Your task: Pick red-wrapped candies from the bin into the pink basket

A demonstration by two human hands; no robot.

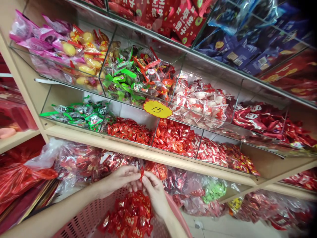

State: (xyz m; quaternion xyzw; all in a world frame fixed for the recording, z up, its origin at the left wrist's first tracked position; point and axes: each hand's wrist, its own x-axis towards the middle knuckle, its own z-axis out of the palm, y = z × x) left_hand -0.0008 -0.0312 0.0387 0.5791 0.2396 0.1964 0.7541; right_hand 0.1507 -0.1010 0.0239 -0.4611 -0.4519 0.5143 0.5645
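Observation:
My left hand and my right hand meet above a pink perforated basket. Between their fingertips is a small red-wrapped candy, pinched from both sides. Below them in the basket lies a heap of red-wrapped candies with light lettering on the wrappers. The lower part of the basket runs out of view. My fingers partly cover the held candy, so its full shape is hidden.
Shelves ahead have clear bins of wrapped sweets, including red candies and green-wrapped ones. A yellow price tag reads 15. Under the wooden ledge sit plastic bags of sweets. A red bag stands at the left.

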